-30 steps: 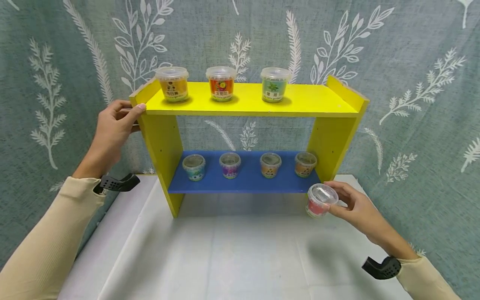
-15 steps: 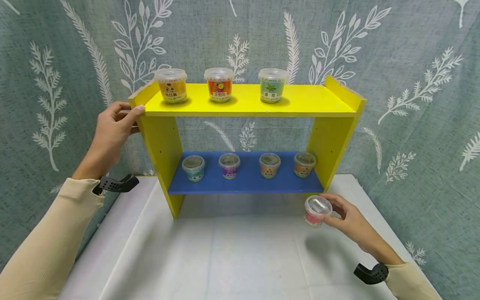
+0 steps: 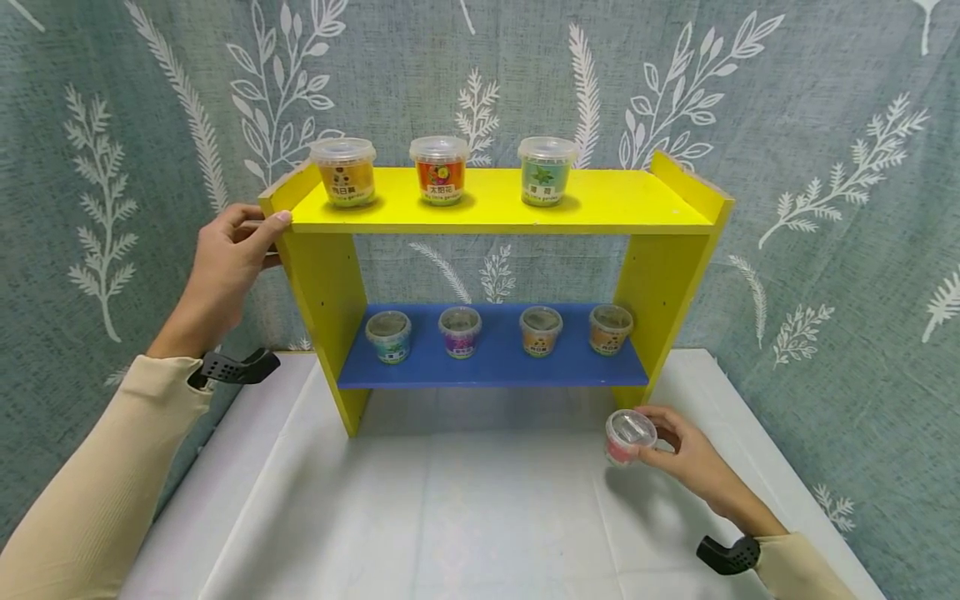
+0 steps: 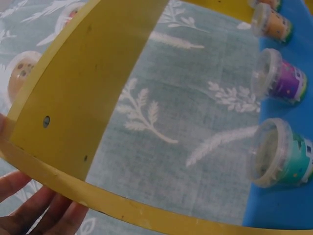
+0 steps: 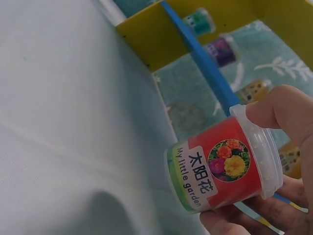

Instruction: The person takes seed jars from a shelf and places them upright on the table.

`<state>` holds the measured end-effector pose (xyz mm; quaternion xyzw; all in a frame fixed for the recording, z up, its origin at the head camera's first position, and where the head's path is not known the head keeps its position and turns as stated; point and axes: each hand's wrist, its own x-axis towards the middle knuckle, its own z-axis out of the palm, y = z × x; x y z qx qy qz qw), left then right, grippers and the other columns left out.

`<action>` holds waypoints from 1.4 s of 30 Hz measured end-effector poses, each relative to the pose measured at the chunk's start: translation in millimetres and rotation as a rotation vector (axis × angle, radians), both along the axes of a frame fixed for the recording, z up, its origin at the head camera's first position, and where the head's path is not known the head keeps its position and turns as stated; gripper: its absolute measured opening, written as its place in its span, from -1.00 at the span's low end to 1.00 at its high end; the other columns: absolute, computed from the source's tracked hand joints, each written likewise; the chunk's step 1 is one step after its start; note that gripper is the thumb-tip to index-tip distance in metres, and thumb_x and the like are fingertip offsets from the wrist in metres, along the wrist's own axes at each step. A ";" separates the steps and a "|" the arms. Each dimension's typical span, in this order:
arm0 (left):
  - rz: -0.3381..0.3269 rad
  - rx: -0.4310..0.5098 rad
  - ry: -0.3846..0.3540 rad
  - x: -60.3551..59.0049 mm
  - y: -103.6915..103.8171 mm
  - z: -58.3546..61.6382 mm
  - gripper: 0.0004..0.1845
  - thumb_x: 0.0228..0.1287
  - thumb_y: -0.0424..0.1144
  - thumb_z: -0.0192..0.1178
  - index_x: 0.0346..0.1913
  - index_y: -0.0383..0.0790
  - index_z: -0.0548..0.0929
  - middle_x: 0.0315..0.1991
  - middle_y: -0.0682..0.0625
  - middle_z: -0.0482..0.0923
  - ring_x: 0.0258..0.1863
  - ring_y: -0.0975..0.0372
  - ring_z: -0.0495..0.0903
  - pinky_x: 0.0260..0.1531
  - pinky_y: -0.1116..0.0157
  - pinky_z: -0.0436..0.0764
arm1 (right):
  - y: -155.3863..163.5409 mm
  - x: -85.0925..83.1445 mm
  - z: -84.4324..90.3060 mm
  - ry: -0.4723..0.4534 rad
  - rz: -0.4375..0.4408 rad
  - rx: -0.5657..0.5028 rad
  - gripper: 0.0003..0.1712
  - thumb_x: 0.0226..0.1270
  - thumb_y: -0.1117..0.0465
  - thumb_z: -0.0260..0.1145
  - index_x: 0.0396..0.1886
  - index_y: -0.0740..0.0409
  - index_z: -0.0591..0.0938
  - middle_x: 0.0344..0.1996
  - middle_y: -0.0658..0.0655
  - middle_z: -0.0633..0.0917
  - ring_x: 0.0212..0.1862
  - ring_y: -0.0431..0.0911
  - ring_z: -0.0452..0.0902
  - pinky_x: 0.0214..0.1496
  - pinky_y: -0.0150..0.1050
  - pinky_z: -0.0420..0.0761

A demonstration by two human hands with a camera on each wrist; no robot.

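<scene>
Red-labelled cup (image 3: 628, 437) sat pinched in the right hand (image 3: 686, 454) above the table (image 3: 465, 517); the left hand (image 3: 225, 267) gripped the yellow shelf (image 3: 495, 212); a loosened pinch could drop it.

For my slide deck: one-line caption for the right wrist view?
Right hand gripping a red flower-labelled cup above the white table, shelf behind.

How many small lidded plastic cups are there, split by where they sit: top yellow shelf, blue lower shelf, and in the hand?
Cups on the top yellow shelf: 3
Cups on the blue lower shelf: 4
Red-labelled clear plastic cup held by the right hand: 1
Total: 8
</scene>
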<state>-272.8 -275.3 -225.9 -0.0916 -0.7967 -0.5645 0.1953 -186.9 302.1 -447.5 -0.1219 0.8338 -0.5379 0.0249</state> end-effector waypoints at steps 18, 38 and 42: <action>0.006 -0.018 -0.008 2.0 1.5 2.1 -0.58 0.49 0.13 0.19 0.19 -0.04 0.50 0.06 0.08 0.55 -0.01 0.24 0.61 -0.07 0.49 0.62 | -0.5 -5.8 -30.0 -0.052 -0.013 0.012 -0.28 0.38 0.16 0.47 0.42 0.21 0.38 0.25 0.29 0.55 0.27 0.12 0.49 0.07 -0.32 0.62; 0.005 -0.011 0.000 0.7 0.9 0.1 -0.58 0.48 0.12 0.20 0.18 -0.05 0.50 0.07 0.06 0.55 0.01 0.20 0.59 -0.05 0.47 0.61 | -3.7 -8.6 -40.6 -0.085 -0.023 0.017 -0.26 0.32 0.12 0.52 0.40 0.16 0.40 0.27 0.27 0.54 0.24 0.13 0.50 0.01 -0.26 0.62; -0.001 0.002 -0.003 0.2 0.7 0.2 -0.59 0.48 0.12 0.21 0.16 -0.06 0.51 0.06 0.06 0.55 0.01 0.20 0.59 -0.06 0.47 0.62 | -3.8 -9.1 -43.1 -0.083 -0.024 0.024 -0.25 0.31 0.11 0.53 0.40 0.17 0.40 0.26 0.26 0.55 0.25 0.14 0.50 0.05 -0.27 0.60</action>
